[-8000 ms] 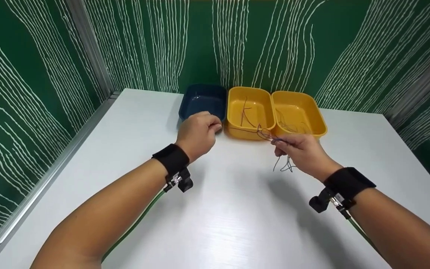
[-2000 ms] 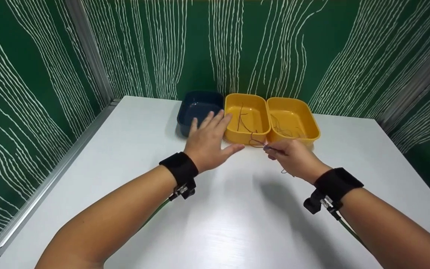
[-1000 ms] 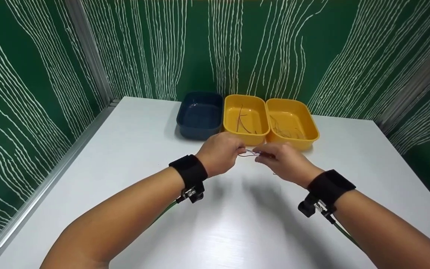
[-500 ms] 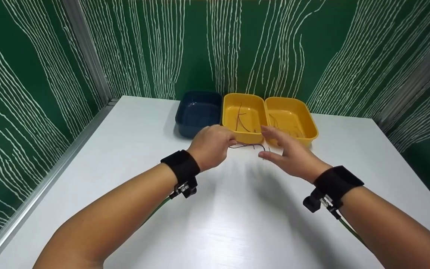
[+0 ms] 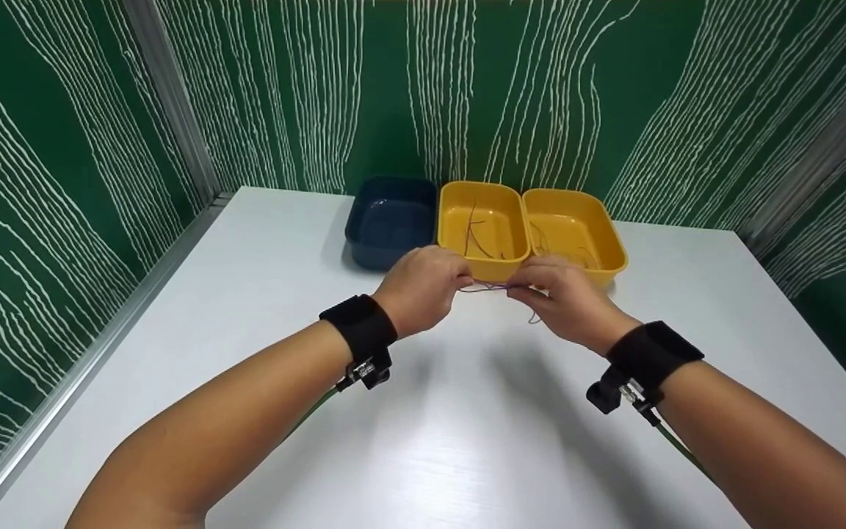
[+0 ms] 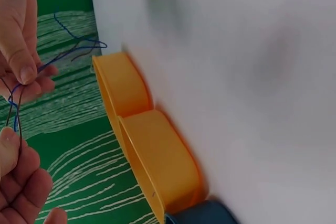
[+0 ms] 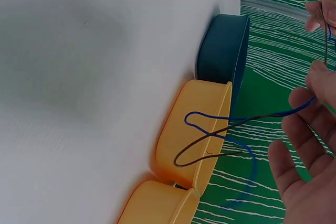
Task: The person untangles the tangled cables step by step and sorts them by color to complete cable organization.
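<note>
A blue wire [image 7: 207,115] and a brown wire [image 7: 199,140] run between my hands, above the table in front of the bins. My left hand [image 5: 427,286] pinches them at one side, thumb against curled fingers. Close by on the right, my right hand [image 5: 562,297] pinches the same wires between thumb and index finger, its other fingers loosely bent in the right wrist view. Between the two hands the strands cross and look twisted in the left wrist view. Past my right hand, loose ends of the wires hang in bent loops.
A navy bin [image 5: 393,257], a middle yellow bin [image 5: 495,270] and a right yellow bin [image 5: 606,278] stand in a row at the back of the white table [image 5: 423,441]. Thin wires [image 5: 471,235] lie in the middle bin; fainter strands lie in the right one.
My left hand, spread two seconds ago, has gripped the wires beside my right hand. Half a second ago my right hand let go with thumb and fingers apart; now it pinches them again.
</note>
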Motion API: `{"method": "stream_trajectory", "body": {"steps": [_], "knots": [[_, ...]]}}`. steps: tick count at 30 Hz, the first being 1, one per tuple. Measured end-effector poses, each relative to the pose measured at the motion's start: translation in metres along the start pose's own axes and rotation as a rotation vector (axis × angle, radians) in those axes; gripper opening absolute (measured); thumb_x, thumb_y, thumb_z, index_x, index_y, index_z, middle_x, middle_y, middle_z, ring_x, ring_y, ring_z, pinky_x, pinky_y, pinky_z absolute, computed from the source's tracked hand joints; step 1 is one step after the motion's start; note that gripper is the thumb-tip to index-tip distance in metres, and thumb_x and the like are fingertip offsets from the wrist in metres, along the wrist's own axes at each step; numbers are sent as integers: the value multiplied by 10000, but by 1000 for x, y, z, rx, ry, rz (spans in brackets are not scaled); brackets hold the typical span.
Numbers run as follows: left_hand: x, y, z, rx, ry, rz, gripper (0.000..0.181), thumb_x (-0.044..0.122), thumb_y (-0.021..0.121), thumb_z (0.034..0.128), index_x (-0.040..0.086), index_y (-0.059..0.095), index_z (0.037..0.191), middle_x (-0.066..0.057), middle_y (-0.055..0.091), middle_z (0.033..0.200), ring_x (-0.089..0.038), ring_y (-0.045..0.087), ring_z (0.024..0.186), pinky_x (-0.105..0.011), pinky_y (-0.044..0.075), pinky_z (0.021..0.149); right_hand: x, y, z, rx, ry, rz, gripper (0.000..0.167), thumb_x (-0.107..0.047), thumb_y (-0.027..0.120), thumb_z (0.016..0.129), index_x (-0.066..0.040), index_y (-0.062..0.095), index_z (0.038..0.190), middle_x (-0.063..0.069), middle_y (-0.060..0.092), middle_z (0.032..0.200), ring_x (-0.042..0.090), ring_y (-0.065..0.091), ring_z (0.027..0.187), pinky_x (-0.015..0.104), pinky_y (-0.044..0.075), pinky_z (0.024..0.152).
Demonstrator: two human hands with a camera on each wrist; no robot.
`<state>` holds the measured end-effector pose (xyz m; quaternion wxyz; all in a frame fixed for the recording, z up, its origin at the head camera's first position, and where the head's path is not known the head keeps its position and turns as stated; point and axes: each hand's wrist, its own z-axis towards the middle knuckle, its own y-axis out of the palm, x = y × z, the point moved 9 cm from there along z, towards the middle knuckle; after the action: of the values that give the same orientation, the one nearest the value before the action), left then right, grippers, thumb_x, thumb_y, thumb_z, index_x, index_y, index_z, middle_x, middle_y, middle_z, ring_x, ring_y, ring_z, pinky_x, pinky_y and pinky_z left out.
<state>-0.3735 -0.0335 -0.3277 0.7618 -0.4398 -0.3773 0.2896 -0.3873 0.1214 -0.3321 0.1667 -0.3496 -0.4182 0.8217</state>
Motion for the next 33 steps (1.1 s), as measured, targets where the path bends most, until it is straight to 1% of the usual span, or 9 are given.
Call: {"method": "stream_trajectory", "body": {"steps": [5,8,12,16,21,23,25,29,33], "knots": [[-2,-1,-2,4,29,-43,206,237,622,1046,106,745,1147,-18,767,1068,-195,662,1000,-342,547,984,4,-1,-2,7,17,20,213,-116,774,929,-160,825,1131,-17,802,1043,150,663,930,201,514,842],[-2,-1,-4,8,55,-47,194,220,631,1040,108,751,1145,-22,774,1084,-200,679,1026,-359,549,994,7,-4,-3,29,28,17,185,-131,778,928,-162,832,1102,-22,798,1010,133,660,891,141,508,794],[-2,-3,-4,12,75,-48,196,203,632,1038,116,762,1158,-32,777,1085,-210,686,1025,-370,555,983,11,-9,-5,56,55,-19,129,-142,783,926,-168,839,1039,-20,776,948,133,643,876,139,486,810],[-2,-6,-3,10,69,-30,235,193,637,1038,117,743,1232,-45,776,1126,-216,687,1034,-366,555,993,15,-12,-6,48,91,-19,121,-124,764,943,-161,835,1034,-3,764,935,152,626,876,165,476,805],[1,-7,-3,14,85,79,289,166,647,1034,43,692,1292,-98,771,1149,-230,707,1056,-348,569,1007,15,-14,-7,50,85,-19,108,-98,752,951,-133,830,1017,4,748,888,156,617,844,175,482,780],[-1,-8,-3,15,78,127,279,147,651,1031,30,699,1279,-105,769,1116,-228,707,1033,-339,577,990,17,-16,-8,57,85,-21,113,-84,755,946,-128,830,1018,3,755,889,151,627,834,151,488,767],[-7,-9,-3,14,51,157,249,125,654,1027,34,725,1248,-96,762,1058,-217,695,992,-325,583,954,21,-20,-10,68,90,-23,123,-78,760,940,-123,833,1028,4,764,893,149,642,822,121,498,751],[-20,-16,-5,30,-6,164,199,113,661,1021,55,773,1175,-69,728,969,-211,647,926,-315,566,893,28,-31,-14,100,107,-34,141,-65,762,936,-121,838,1040,27,780,903,149,657,807,69,492,733],[-28,-25,-7,65,-21,158,165,109,657,1023,62,779,1124,-60,716,952,-215,627,917,-302,554,870,35,-39,-17,125,141,-15,127,-51,732,957,-78,828,1036,81,776,923,155,642,803,52,489,735]]}}
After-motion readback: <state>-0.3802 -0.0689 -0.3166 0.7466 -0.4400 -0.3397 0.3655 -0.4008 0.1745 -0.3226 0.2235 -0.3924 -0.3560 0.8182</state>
